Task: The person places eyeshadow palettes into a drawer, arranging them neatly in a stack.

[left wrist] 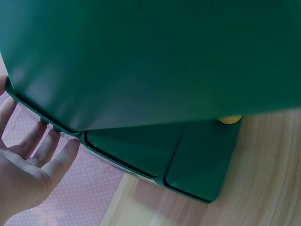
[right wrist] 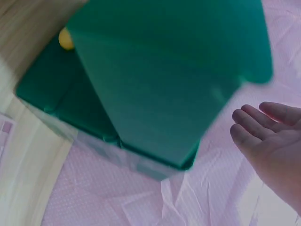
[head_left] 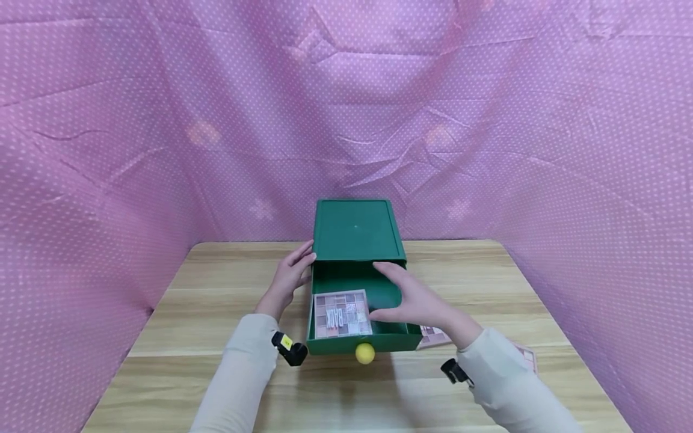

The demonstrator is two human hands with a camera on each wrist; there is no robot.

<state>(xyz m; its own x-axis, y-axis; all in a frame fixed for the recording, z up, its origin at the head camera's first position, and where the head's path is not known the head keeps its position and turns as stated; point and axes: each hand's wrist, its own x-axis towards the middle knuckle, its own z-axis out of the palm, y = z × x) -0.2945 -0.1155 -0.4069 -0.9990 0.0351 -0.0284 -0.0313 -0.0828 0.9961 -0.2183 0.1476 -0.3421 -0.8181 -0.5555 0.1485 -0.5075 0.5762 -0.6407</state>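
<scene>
A green drawer cabinet stands on the table with its top drawer pulled out, a round yellow knob on its front. Inside the drawer, at the left, lies an eyeshadow palette with a lettered clear lid. My left hand is at the cabinet's left side, its extended fingertips along the front edge in the left wrist view. Over the right half of the drawer is my right hand, thumb and fingers spread apart, holding nothing. Its fingers also appear unfolded and bare in the right wrist view.
Partly hidden by the drawer and my right arm, a second palette lies on the wooden table. Another palette shows beyond my right sleeve. A pink dotted cloth hangs behind the table and along both sides.
</scene>
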